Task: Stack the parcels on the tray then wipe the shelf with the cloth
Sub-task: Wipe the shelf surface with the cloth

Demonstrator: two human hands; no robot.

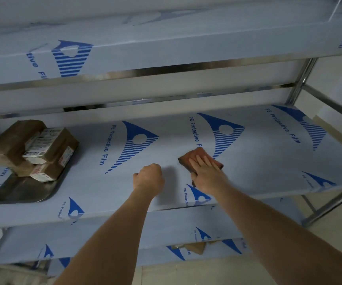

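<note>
Several brown cardboard parcels (28,147) with white labels lie piled on a dark metal tray (22,192) at the left of the middle shelf (166,140), which is covered in blue protective film. A folded orange-brown cloth (194,156) lies flat on the shelf right of centre. My right hand (207,171) presses on the cloth with straight fingers. My left hand (149,177) hovers over the shelf just left of the cloth, curled into a fist with nothing in it.
An upper shelf (145,48) overhangs the working shelf, with limited headroom. A lower shelf (124,233) holds a cardboard piece (194,247). Steel frame posts (299,79) and rails stand at the right. A tiled floor lies below.
</note>
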